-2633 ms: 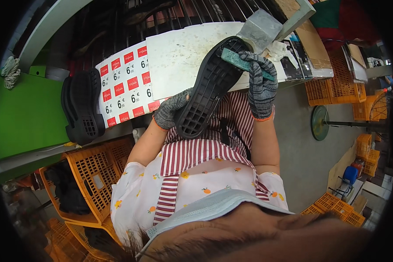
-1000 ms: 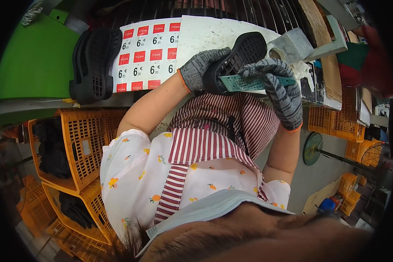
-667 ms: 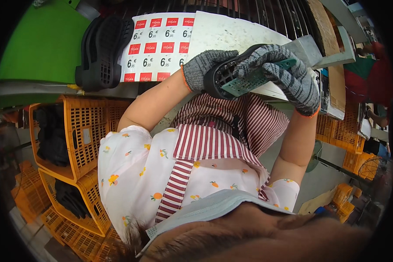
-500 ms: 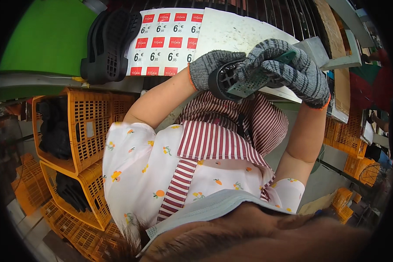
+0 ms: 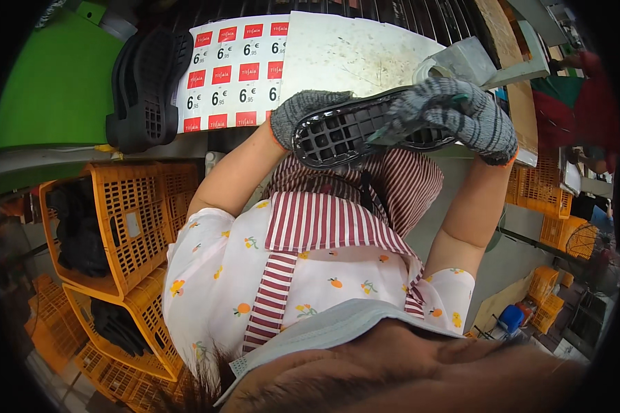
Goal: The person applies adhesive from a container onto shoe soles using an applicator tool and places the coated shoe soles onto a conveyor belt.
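Sole before board; label sheet left of board, other soles farther left; container right.

Beyond the held sole, the white sheet leaves room to pass, a grey block obstructing the right.

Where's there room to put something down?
On the pale sheet, between the printed sheet and grey block; also on the green surface left of the black soles. It's crowded around the held sole, left hand and right hand.
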### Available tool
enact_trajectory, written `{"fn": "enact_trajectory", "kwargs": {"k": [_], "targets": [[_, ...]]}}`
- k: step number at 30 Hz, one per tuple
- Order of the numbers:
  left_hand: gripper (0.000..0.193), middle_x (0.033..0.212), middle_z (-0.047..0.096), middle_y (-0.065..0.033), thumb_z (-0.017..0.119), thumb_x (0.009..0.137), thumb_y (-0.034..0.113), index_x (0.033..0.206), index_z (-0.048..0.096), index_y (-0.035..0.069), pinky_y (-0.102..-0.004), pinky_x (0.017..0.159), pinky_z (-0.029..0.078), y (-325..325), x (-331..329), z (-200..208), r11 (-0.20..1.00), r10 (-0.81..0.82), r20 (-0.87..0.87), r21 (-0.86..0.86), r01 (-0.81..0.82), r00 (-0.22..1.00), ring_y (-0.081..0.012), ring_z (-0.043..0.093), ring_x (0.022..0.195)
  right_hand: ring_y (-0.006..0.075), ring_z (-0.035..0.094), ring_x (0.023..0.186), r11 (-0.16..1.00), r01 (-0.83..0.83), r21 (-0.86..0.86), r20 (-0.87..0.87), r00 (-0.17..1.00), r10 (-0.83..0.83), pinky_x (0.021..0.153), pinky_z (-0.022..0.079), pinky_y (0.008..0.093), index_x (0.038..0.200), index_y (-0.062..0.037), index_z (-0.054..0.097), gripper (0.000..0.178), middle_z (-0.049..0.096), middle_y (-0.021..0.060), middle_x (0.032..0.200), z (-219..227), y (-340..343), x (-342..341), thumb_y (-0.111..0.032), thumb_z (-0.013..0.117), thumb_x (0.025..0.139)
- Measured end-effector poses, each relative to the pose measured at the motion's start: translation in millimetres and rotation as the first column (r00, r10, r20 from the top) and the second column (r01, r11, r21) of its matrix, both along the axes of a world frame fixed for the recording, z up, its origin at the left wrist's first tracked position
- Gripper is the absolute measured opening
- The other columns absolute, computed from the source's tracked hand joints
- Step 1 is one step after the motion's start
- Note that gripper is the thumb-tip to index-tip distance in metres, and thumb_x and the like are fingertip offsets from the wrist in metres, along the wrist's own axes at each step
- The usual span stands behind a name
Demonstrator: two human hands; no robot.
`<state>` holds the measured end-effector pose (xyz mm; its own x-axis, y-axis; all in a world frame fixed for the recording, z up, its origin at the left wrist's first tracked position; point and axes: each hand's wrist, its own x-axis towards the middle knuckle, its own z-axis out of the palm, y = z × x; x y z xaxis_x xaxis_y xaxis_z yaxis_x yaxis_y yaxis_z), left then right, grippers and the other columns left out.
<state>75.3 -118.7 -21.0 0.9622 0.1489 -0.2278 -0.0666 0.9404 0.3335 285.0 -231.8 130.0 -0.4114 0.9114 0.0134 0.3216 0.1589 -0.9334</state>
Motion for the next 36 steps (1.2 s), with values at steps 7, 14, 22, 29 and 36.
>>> {"fn": "enact_trajectory", "kwargs": {"k": [7,14,22,29,36], "targets": [[0.032,0.102,0.058,-0.0181,0.040,0.089,0.016,0.112,0.049,-0.006,-0.0343,0.072,0.053,10.2,0.7,-22.0,0.984,-0.091,0.191,-0.134,0.118,0.977,-0.0230,0.060,0.089,0.0207,0.059,0.083,0.894,0.406,0.189,0.142,0.890,-0.434,0.077,0.046,0.0309,0.100,0.0035,0.053,0.022,0.061,0.0124,0.090,-42.6,-30.5,54.8,-0.014,0.049,0.086],[0.045,0.112,0.052,-0.0228,0.036,0.091,0.029,0.120,0.041,-0.006,-0.0365,0.075,0.051,7.3,13.9,-22.5,0.980,-0.097,0.303,-0.139,0.145,0.948,-0.0289,0.058,0.092,0.0215,0.059,0.083,0.705,0.705,0.076,-0.537,0.625,-0.567,0.066,0.052,0.0300,0.100,0.0029,0.052,0.019,0.059,0.0170,0.092,-61.9,-47.6,9.7,-0.011,0.049,0.086],[0.038,0.105,0.057,-0.0185,0.040,0.090,0.024,0.114,0.047,-0.004,-0.0365,0.079,0.049,4.0,18.1,-18.1,0.824,-0.021,0.105,0.565,-0.042,0.994,-0.0257,0.059,0.089,0.0206,0.057,0.090,0.721,0.689,0.072,-0.694,0.554,-0.460,0.083,0.044,0.0318,0.097,0.0029,0.055,0.018,0.061,0.0141,0.094,-79.3,-36.1,-61.1,-0.006,0.056,0.081],[0.035,0.105,0.057,-0.0187,0.040,0.090,0.020,0.113,0.048,-0.006,-0.0383,0.081,0.049,3.0,21.6,-29.9,0.980,-0.078,0.220,-0.161,0.115,0.972,-0.0261,0.059,0.090,0.0189,0.057,0.090,0.650,0.753,0.098,-0.612,0.561,-0.558,0.083,0.044,0.0304,0.097,0.0030,0.055,0.016,0.061,0.0133,0.093,-93.8,-34.3,-51.9,-0.003,0.053,0.083],[0.042,0.123,0.045,-0.0158,0.040,0.090,0.025,0.121,0.041,-0.004,-0.0290,0.096,0.038,-6.7,16.5,-17.3,0.444,-0.051,0.205,0.881,-0.162,0.977,-0.0180,0.047,0.109,0.0178,0.058,0.087,0.397,0.899,0.185,-0.605,0.423,-0.675,0.080,0.045,0.0282,0.095,0.0026,0.055,0.013,0.061,0.0132,0.093,-93.1,-40.8,-31.3,-0.004,0.053,0.084]]}}
